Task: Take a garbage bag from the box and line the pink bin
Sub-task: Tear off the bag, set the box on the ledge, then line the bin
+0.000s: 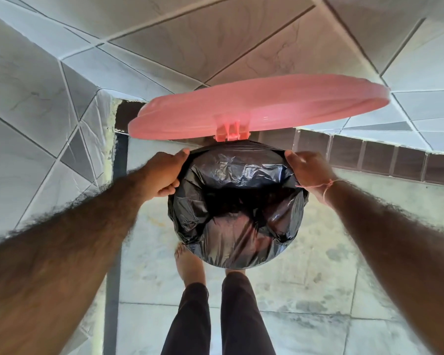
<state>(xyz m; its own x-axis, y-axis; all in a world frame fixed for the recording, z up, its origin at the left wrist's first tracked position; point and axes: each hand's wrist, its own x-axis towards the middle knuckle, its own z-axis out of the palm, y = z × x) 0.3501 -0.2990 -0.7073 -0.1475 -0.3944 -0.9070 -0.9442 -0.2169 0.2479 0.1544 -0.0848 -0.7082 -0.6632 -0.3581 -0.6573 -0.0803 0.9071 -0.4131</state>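
A black garbage bag [237,208] fills the mouth of the pink bin and is folded over its rim all the way round, hiding the bin's body. The bin's pink lid [262,108] stands raised on its hinge at the far side. My left hand [164,175] grips the bag's edge at the rim's far left. My right hand [309,172] presses on the bag's edge at the rim's far right, its fingertips hidden. The garbage bag box is not in view.
The bin stands on a pale tiled floor in a corner of grey tiled walls [36,98]. A low ledge with dark tiles [385,157] runs along the right. My bare foot [190,265] rests at the bin's near side, above dark trouser legs [215,316].
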